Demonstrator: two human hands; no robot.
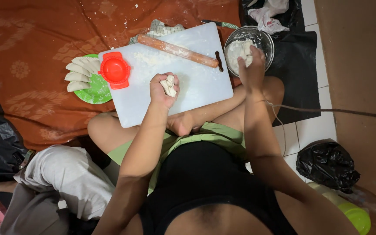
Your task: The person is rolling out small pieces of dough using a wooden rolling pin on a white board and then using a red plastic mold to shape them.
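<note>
Left hand [164, 89] fisted around dough lump [169, 85] over cutting board [196, 82] centre; right hand [251, 65] pinches dough in glass bowl [264, 41] (off board's right corner, within reach).

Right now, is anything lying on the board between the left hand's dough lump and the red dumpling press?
Nothing visible does. The left hand grips the dough lump above the white cutting board; only floury bare board lies between it and the red dumpling press. The rolling pin lies farther back.
</note>
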